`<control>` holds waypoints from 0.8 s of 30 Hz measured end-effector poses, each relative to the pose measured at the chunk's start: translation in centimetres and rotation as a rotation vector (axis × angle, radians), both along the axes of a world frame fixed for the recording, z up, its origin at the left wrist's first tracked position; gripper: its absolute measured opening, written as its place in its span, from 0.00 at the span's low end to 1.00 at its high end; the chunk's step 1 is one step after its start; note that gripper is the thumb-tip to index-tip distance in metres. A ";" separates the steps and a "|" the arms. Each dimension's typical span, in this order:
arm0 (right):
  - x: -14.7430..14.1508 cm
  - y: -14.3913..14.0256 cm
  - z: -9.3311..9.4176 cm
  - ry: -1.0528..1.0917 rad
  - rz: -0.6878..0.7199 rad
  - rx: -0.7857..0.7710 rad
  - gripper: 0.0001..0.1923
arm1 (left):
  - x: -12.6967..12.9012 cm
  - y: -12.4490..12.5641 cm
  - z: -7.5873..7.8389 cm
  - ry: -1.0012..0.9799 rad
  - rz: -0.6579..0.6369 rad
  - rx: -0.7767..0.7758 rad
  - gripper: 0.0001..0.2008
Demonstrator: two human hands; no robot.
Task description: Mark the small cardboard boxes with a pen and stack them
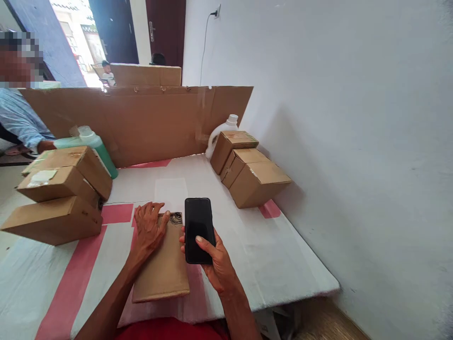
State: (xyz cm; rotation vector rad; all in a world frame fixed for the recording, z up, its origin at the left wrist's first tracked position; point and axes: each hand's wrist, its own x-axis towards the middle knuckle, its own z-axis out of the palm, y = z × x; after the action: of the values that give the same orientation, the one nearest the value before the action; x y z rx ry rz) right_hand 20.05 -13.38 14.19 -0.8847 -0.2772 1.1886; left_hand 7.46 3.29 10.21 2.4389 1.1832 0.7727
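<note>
Held upright in my right hand (221,264) is a black smartphone (198,229) with a dark screen; my thumb rests on its lower part. My left hand (150,229) lies with fingers stretched along the upper left edge of a closed cardboard box (163,269). That box lies on the table right in front of me, and a dark scribble-like mark shows at its far end. The phone is just right of the box and hides part of its right edge.
Cardboard boxes stand at left (63,222) and right (260,182) on the white and pink table cover (283,255). Behind them are a green jug (102,153), a white jug (221,132) and a tall cardboard panel (148,123). A person's sleeve (21,118) shows at far left; a wall is at right.
</note>
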 end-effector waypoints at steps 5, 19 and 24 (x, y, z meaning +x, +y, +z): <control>-3.1 2.7 0.1 0.159 0.012 0.010 0.30 | -0.1 -0.4 0.6 -0.294 -0.054 -0.074 0.23; -3.1 3.7 -1.6 0.577 0.104 -0.108 0.20 | -1.0 -1.2 0.6 -0.361 -0.165 -0.311 0.20; -2.7 3.6 -2.2 0.618 0.139 -0.062 0.15 | -1.3 -1.1 0.8 -0.370 -0.166 -0.363 0.21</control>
State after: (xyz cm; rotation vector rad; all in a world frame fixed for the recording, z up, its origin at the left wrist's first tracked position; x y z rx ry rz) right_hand 17.39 -9.75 11.97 -0.5192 0.2044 1.5439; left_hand 6.21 2.16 10.97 1.9633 0.8788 0.8312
